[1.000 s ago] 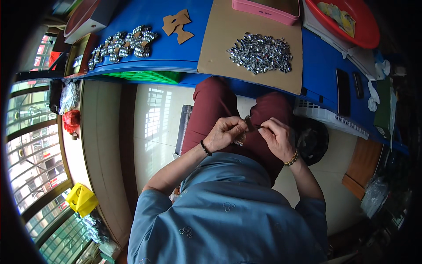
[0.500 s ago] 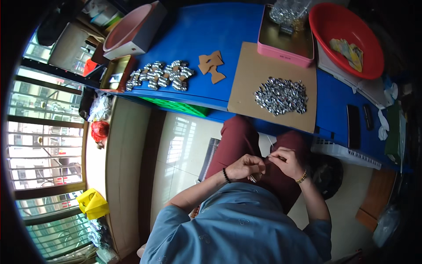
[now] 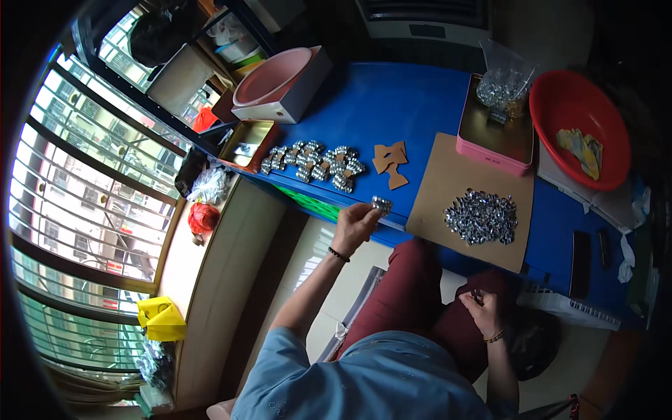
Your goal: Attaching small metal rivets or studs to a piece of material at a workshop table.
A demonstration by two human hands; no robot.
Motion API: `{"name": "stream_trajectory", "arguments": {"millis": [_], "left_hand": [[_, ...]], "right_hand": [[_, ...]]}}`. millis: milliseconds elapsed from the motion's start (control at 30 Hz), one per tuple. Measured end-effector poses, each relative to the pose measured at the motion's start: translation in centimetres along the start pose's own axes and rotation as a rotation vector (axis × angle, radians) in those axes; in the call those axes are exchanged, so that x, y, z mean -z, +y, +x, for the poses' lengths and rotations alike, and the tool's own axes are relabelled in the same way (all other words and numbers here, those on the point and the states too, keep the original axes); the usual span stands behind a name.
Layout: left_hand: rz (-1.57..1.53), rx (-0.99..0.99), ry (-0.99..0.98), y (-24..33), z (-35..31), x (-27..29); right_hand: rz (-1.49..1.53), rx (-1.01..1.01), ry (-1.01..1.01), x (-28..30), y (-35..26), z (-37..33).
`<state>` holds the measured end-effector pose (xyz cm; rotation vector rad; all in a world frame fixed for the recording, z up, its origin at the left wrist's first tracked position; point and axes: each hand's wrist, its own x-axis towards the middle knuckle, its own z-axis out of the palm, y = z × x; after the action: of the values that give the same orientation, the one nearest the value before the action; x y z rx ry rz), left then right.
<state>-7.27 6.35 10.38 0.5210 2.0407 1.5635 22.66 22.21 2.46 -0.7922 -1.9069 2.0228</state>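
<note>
My left hand (image 3: 355, 227) is stretched out over the near edge of the blue table, its fingertips pinching a small silver beaded bundle (image 3: 381, 204). Past it lie several similar shiny silver bundles (image 3: 313, 161), some with brown card showing at the middle. To their right are a few bow-tie-shaped brown card pieces (image 3: 390, 164). My right hand (image 3: 483, 311) stays low over my right thigh, fingers curled round something small and dark that I cannot make out. A heap of loose shiny silver pieces (image 3: 481, 218) rests on a cardboard sheet (image 3: 432, 210).
A pink-rimmed tin tray (image 3: 493, 157) holds a clear bag of silver pieces. Beside it stands a red basin (image 3: 616, 133) with a cloth inside. A pink basin (image 3: 273, 77) and a small tin (image 3: 248, 143) are at the left. A dark phone-like slab (image 3: 579, 264) lies at the right.
My hands have moved apart. The left has gone forward from my lap to the table edge with the silver bundle, while the right stays low. The view has tilted up.
</note>
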Motion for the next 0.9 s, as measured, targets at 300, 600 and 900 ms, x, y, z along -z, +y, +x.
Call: {"name": "stream_trajectory", "arguments": {"millis": [300,600,900], "left_hand": [[0.501,0.039,0.104,-5.0,12.3,4.0],[0.359,-0.508,0.213,-2.5,2.4,-2.9],[-0.367,0.287,-0.678,-5.8,-10.0,-8.8]], "right_hand": [[0.057,-0.115,-0.015,-1.2,-0.7,-1.0],[0.348,-0.29,-0.098,-1.9,-0.6,-0.7],[0.488,-0.322,-0.171,-3.9,-2.8,0.4]]}}
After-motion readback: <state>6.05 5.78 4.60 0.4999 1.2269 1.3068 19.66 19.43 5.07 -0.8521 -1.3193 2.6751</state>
